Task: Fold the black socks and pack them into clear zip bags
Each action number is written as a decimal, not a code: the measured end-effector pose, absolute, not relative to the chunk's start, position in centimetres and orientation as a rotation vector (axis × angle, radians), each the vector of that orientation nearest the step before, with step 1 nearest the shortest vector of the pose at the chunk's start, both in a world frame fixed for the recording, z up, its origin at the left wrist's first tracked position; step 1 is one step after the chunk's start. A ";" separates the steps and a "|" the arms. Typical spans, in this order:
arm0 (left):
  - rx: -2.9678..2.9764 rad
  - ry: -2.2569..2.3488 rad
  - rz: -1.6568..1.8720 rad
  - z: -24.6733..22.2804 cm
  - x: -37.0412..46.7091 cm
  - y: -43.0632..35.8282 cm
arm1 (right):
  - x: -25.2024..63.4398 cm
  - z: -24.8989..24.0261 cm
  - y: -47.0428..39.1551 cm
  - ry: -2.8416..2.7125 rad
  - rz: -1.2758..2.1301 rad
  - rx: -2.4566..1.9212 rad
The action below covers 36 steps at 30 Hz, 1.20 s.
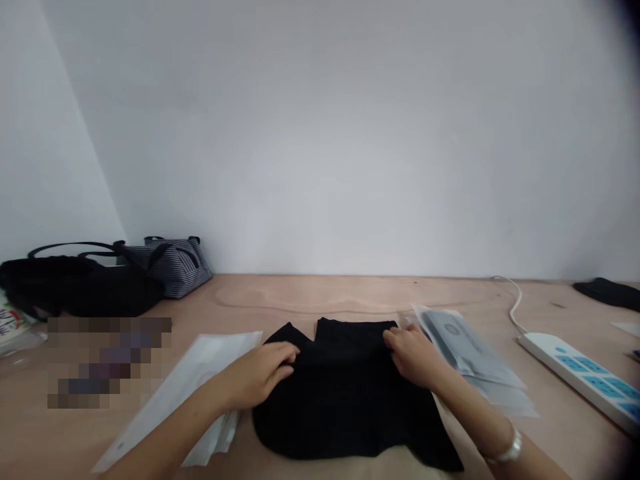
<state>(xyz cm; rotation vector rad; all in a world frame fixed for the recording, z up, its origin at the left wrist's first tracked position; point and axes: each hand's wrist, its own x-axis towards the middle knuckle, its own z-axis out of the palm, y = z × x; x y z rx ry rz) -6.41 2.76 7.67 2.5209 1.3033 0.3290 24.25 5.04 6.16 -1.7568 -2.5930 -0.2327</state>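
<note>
A black garment lies spread on the table in front of me, with a V-shaped notch in its far edge. Its exact kind cannot be told. My left hand is closed at its upper left part, fingers curled and pinching the fabric. At the far right corner, my right hand pinches the cloth between thumb and fingers; a pale bracelet circles that wrist. Beside my left forearm lie several translucent plastic bags. Just beyond my right hand is a stack of clear bags with dark folded contents.
A white power strip with blue sockets and a white cable lies to the right on the wooden table. Dark cloth rests at the far right. A black bag and a striped bag stand back left. One patch at left is pixelated.
</note>
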 end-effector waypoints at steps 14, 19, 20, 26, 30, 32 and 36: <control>2.611 1.350 0.337 5.9 -3.8 -1.3 | 23.0 5.2 0.9 -2.468 0.325 -1.454; 2.579 1.504 0.186 1.7 -2.5 -0.8 | 21.6 1.2 2.0 -2.647 0.389 -1.415; 2.571 1.502 0.173 1.2 -2.5 -0.8 | 21.6 0.5 1.9 -2.659 0.408 -1.424; 2.529 1.494 0.151 1.1 -2.7 -1.0 | 21.7 -0.1 1.6 -2.645 0.344 -1.423; 2.512 1.493 0.133 1.3 -2.6 -1.0 | 22.3 1.7 2.8 -2.547 0.093 -1.473; 2.517 1.484 0.134 1.2 -2.6 -0.9 | 23.7 2.7 4.2 -2.395 -0.166 -1.632; 2.540 1.477 0.144 0.8 -2.8 -0.7 | 27.7 3.6 7.2 -1.844 -0.549 -2.225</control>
